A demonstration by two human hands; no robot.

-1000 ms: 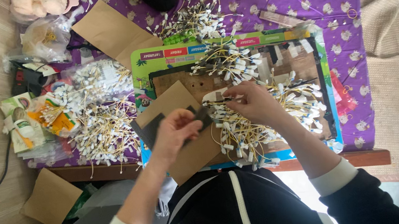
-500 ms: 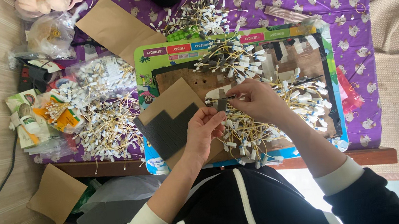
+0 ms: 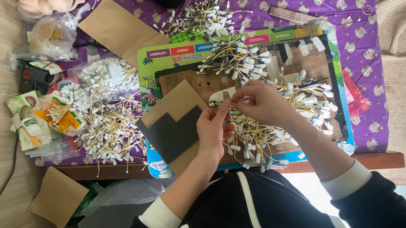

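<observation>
Yellow-corded, a small white tag (image 3: 227, 99) sits between the two hands above the middle of a brown cardboard sheet (image 3: 194, 82). The left hand (image 3: 213, 129) pinches its near end with thumb and forefinger, so that grip is clenched on the tag; the right hand (image 3: 259, 103) meets it from the other side, fingertips closed on the same tag and its thin cord. Both hands hover just over the cardboard, touching each other at the fingertips.

Just left of the left hand lies a tan card bearing dark grey rectangular pads (image 3: 172, 133), tilted, its corner reaching under the wrist. Under and to the right of the right hand spreads a loose heap of corded tags (image 3: 309, 104), white ends and yellow strings tangled together; a second cluster (image 3: 233, 62) lies above the hands on the cardboard. The cardboard is edged with black tape and rests on a colourful printed board (image 3: 149, 69).

That board lies on a surface covered by a purple patterned cloth (image 3: 355, 20). Further left is another heap of tags (image 3: 111, 132), beside clear bags of tags (image 3: 107, 74) and small packets (image 3: 28, 121). A brown paper envelope (image 3: 120, 32) lies at the upper left, and more tags (image 3: 206, 11) are scattered near the top edge. Another brown paper piece (image 3: 59, 196) lies on the floor, below the surface's wooden edge.
</observation>
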